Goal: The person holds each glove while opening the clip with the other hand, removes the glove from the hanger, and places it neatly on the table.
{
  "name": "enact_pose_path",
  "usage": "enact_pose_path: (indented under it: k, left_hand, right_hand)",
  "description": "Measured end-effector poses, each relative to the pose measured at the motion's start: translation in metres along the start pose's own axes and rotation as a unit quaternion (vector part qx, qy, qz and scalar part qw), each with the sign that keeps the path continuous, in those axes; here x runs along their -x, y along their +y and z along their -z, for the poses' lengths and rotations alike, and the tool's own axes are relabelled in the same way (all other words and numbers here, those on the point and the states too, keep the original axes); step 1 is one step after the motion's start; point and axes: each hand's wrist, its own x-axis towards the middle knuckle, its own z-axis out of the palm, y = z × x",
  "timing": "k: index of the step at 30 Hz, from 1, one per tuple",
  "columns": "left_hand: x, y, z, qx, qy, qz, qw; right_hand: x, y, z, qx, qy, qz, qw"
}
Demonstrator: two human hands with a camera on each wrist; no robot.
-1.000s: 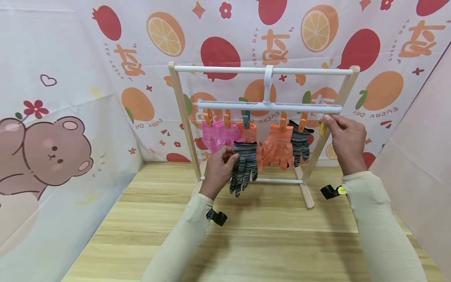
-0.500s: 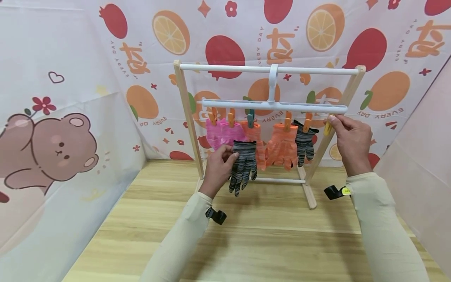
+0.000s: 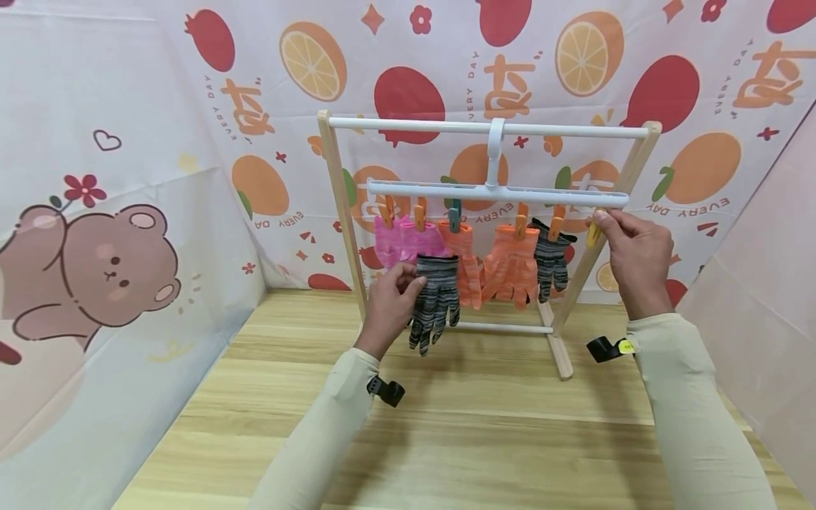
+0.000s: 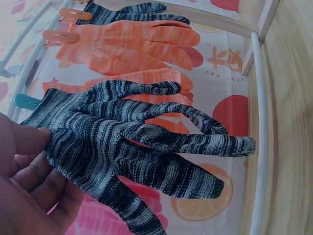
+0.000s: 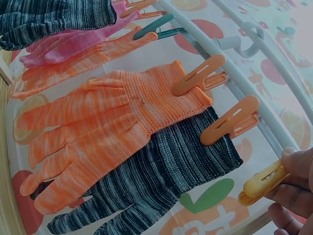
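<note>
Evidently the left hand (image 3: 389,303) pinches a grey-striped glove (image 3: 436,292), cuff up and long axis near upright, below and left of the yellow clip (image 3: 593,234) the right hand (image 3: 640,258) pinches under the hanger (image 3: 446,190)

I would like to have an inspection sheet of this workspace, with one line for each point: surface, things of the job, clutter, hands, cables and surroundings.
Surface: wood-grain table, bearing a wooden-sided rack.
Job's things: white hanger hooked on the rack's top bar; below it hang pink, orange and striped gloves on orange and teal clips.
Clutter: nothing seen.
Left hand: pinches a loose striped glove near its cuff; no clip seen on that cuff.
Right hand: pinches a yellow clip near the hanger's right end.
Cables: nothing seen.
Surroundings: fruit-print backdrop behind; bear-print sheet at left.
</note>
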Motion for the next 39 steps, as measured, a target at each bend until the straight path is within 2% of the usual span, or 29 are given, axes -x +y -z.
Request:
enact_pose_path:
  k: [14, 25, 39]
  left_hand:
    - [0.001, -0.004, 0.006, 0.009, 0.003, 0.019, 0.9998]
    - [0.003, -0.005, 0.011, -0.001, 0.009, 0.034, 0.9994]
    - [0.007, -0.013, 0.019, -0.005, 0.021, 0.039, 0.9990]
  right_hand:
    - [-0.001, -0.001, -0.002, -0.002, 0.002, 0.002, 1.000]
    - [-0.002, -0.001, -0.001, 0.011, 0.005, 0.007, 1.000]
    - [-0.002, 0.002, 0.000, 0.002, -0.004, -0.002, 1.000]
